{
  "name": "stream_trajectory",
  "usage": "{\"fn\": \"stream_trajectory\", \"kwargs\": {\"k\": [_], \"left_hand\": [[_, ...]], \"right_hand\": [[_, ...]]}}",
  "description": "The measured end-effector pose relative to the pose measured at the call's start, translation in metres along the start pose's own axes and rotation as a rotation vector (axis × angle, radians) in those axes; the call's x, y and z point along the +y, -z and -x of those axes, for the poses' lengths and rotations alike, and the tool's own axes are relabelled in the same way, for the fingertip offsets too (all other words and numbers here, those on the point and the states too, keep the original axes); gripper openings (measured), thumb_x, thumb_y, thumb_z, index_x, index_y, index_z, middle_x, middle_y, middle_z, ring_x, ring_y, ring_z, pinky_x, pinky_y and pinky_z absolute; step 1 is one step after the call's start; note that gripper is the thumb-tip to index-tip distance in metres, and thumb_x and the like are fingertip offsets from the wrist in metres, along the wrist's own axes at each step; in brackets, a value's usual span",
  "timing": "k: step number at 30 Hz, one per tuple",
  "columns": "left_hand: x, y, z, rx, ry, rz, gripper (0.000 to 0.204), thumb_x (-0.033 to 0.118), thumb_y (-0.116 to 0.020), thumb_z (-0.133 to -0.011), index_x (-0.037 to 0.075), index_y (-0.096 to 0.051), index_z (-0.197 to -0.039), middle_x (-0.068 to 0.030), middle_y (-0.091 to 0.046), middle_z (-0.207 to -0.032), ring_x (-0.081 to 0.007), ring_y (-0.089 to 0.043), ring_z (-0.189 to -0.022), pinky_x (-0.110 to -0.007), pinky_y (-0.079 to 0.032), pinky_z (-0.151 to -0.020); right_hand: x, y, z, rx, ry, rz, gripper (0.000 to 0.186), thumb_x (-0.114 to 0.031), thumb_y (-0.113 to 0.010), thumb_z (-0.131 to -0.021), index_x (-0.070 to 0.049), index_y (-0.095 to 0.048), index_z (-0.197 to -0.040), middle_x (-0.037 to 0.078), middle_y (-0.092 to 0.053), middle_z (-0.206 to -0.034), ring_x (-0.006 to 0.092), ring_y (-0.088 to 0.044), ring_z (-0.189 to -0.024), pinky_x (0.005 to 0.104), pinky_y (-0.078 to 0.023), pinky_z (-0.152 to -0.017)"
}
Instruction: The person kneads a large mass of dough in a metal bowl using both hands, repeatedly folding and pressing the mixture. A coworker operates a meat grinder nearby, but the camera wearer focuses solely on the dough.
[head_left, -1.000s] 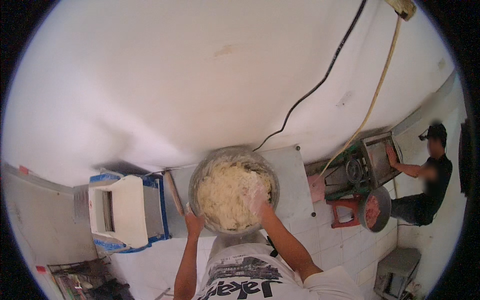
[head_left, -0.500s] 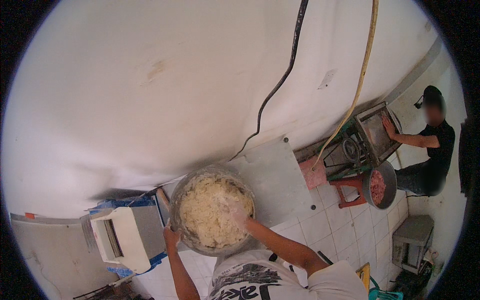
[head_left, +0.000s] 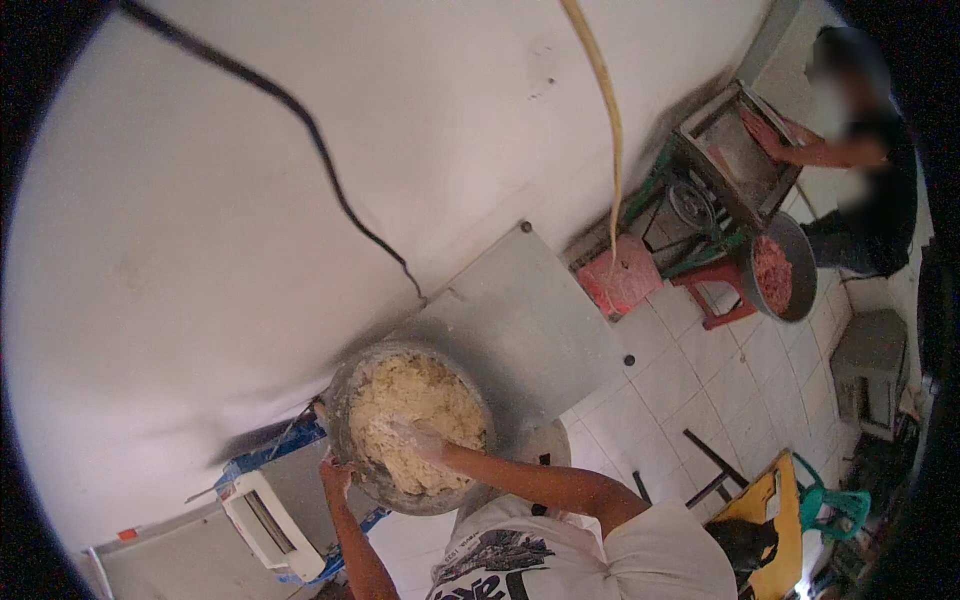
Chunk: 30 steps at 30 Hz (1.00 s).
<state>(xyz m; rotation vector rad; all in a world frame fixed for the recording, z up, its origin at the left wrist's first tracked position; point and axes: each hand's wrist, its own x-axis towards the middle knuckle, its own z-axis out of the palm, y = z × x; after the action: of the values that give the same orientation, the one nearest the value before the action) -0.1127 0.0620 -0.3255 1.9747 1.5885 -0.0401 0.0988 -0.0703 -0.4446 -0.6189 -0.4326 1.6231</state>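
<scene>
A large metal bowl [head_left: 343,425] stands at the left end of a grey metal-topped table, filled with pale, crumbly dough [head_left: 400,385]. My left hand [head_left: 337,470] is closed on the bowl's near left rim, with flour on its fingers. Reaching in from the right side, my right hand [head_left: 428,443] is pressed into the dough. Its fingers are coated in flour and partly sunk in the mixture, so their grip cannot be made out.
The grey tabletop [head_left: 520,310] runs right along the wall. A white-and-grey roller machine [head_left: 270,525] stands left of the bowl. At far right, a co-worker's hand rests on a tray-topped machine [head_left: 735,150], above a basin [head_left: 808,270] of reddish meat-like stuff. A yellow table [head_left: 770,515] stands lower right.
The view has turned and shifted, so the wall cables and the machine at right appear elsewhere. My right hand has moved left, deeper over the dough. My left hand stays at the bowl's rim.
</scene>
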Motion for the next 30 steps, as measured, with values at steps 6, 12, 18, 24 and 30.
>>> {"fn": "stream_trajectory", "kwargs": {"k": [6,12,18,24,30], "left_hand": [[0.018,0.016,-0.043,-0.035,-0.174,-0.187,0.047,0.017,-0.070,-0.087,0.001,-0.058,-0.129,-0.0188,-0.064,-0.126,-0.0280,-0.069,-0.099,-0.039,-0.052,-0.087],[0.193,0.033,-0.034,0.269,-0.321,-0.385,0.043,0.015,-0.073,-0.080,0.003,-0.065,-0.121,-0.0201,-0.067,-0.117,-0.0368,-0.060,-0.115,-0.042,-0.047,-0.099],[0.368,-0.058,-0.068,-0.307,-1.018,-0.378,0.027,0.025,-0.069,-0.086,0.007,-0.073,-0.106,-0.0156,-0.067,-0.121,-0.0337,-0.061,-0.114,-0.041,-0.047,-0.100],[0.339,-0.205,-0.190,-0.438,-0.907,-1.109,0.022,0.019,-0.060,-0.086,0.007,-0.073,-0.099,-0.0157,-0.070,-0.105,-0.0346,-0.069,-0.098,-0.049,-0.056,-0.083],[0.295,-0.250,-0.234,-0.401,-0.852,-1.367,0.018,0.018,-0.064,-0.083,0.007,-0.071,-0.095,-0.0165,-0.071,-0.103,-0.0338,-0.070,-0.097,-0.052,-0.057,-0.078]], "right_hand": [[-0.034,-0.009,0.007,0.007,0.006,-0.030,0.049,-0.026,-0.036,-0.106,-0.006,-0.036,-0.151,0.011,-0.043,-0.152,0.0251,-0.047,-0.133,0.0402,-0.036,-0.113],[-0.053,-0.003,0.017,0.050,-0.040,-0.287,0.049,-0.028,-0.034,-0.107,-0.007,-0.035,-0.152,0.012,-0.042,-0.152,0.0260,-0.048,-0.132,0.0405,-0.036,-0.112],[-0.068,0.000,0.023,0.139,-0.363,0.462,0.047,-0.026,-0.033,-0.106,-0.014,-0.039,-0.151,0.017,-0.043,-0.150,0.0319,-0.055,-0.122,0.0450,-0.041,-0.105],[0.104,0.026,-0.014,-0.065,0.557,1.336,0.052,-0.014,-0.039,-0.096,-0.022,-0.045,-0.147,0.019,-0.048,-0.144,0.0376,-0.058,-0.112,0.0510,-0.042,-0.097],[0.072,0.023,-0.011,-0.098,0.698,1.364,0.048,-0.018,-0.037,-0.101,-0.021,-0.044,-0.148,0.015,-0.047,-0.148,0.0340,-0.051,-0.126,0.0455,-0.036,-0.109]]}}
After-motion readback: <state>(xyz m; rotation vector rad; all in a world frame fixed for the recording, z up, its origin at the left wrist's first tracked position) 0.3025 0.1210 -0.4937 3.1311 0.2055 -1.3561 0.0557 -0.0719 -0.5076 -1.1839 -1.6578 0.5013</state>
